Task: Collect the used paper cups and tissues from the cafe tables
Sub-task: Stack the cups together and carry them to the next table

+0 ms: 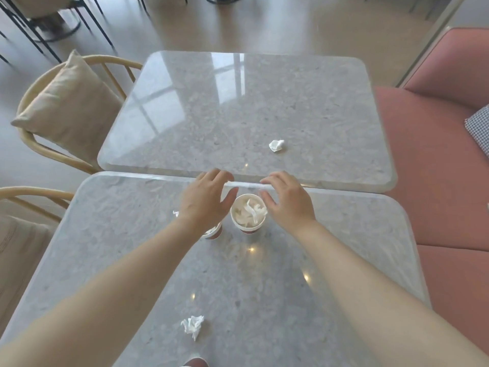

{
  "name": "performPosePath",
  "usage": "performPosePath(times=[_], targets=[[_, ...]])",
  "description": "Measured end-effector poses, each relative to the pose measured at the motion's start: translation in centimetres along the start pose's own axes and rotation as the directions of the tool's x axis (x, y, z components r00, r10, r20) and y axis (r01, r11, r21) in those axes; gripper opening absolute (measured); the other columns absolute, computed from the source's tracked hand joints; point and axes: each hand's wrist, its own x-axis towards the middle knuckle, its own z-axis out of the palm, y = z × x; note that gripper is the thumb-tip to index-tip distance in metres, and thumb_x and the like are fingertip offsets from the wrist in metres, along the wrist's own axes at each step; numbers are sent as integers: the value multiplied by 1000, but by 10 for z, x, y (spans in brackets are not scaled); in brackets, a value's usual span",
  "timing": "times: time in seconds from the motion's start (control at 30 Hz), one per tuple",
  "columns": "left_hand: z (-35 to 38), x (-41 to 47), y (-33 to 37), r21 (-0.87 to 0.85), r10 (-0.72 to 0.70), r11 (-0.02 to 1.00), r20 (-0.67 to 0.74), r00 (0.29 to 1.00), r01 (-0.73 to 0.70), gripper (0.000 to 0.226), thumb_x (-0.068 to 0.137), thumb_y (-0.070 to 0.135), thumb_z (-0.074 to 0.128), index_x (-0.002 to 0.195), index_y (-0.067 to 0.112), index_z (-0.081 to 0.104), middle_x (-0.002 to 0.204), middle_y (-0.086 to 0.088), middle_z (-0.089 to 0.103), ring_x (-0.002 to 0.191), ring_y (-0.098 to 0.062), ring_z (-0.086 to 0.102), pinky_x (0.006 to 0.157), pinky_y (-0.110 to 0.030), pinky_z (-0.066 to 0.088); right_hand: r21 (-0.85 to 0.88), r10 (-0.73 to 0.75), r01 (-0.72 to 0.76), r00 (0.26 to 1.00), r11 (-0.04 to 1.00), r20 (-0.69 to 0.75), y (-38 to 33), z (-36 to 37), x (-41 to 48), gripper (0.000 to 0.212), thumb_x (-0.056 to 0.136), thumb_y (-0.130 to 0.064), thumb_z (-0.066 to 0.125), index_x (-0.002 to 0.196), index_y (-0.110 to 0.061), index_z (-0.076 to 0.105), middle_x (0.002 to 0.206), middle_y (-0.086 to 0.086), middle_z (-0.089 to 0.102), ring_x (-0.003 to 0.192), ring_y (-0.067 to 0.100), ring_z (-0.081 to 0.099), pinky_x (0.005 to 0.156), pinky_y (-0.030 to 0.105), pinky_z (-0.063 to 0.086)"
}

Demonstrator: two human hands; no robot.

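Head view, looking down on two grey stone tables pushed edge to edge. On near table [330, 260]: paper cup [248, 214] upright near far edge, stuffed with white tissue. Left hand [205, 201] just beside cup on its left, fingers spread, gripping nothing. Right hand [287, 201] just beside cup on its right, also spread and empty, fingertips over the seam between tables. Second cup [213, 232] mostly hidden under left wrist, only red base and a bit of rim showing. Crumpled tissue [193, 325] near front of same table, between forearms. Another crumpled tissue [276, 145] alone on far table [211, 102]. Wooden chair [39, 149] with beige cushion [66, 102] at left, pink bench [436, 181] at right.
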Motion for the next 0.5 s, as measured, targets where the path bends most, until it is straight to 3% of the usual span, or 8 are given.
performPosePath(times=[0.17,0.27,0.5], targets=[[20,50,-6,24,63,997,148,987,-67,34,93,38,45,122,21,50,126,1,52,113,-22,49,84,-39,48,-65,55,-50,995,997,80,33,5,33,26,88,-24,58,112,-14,60,117,3,55,110,21,49,79,30,43],[36,79,-17,69,11,997,265,964,-30,42,94,40,41,131,22,43,136,1,44,122,-23,43,90,-41,47,-98,90,-77,986,992,141,54,11,51,32,89,-25,56,119,-14,57,126,3,51,116,23,45,87,35,43],[78,118,-48,211,-23,971,554,832,-113,50,97,43,33,144,30,23,154,4,19,139,-22,21,104,-46,37,-251,136,-62,948,966,290,93,33,93,47,89,-28,55,134,-19,43,144,1,31,126,25,34,97,38,38]])
